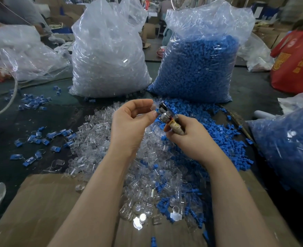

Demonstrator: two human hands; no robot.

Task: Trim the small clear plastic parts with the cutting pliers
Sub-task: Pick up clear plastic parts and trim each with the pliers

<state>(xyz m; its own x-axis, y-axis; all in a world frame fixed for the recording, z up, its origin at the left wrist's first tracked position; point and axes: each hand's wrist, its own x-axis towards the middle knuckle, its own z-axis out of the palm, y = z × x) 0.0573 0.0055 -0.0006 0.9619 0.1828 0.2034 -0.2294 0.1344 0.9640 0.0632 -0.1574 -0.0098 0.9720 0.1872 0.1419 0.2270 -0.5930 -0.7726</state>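
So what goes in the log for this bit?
left hand: pinches clear part | right hand: grips pliers | pliers at part | piles below

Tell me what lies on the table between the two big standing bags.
Head view: the clear-parts bag and the blue-parts bag nearly touch at their bases; only a narrow strip of dark table shows between them, higher up.

A dark green table [61,111] fills the view. A sheet of cardboard [45,207] covers its near edge. Beyond the table's far edge lies a dim floor [152,45] crowded with brown cartons [149,30]. Right of the table sits a red bag [295,61] with yellow print. The light is soft and even.
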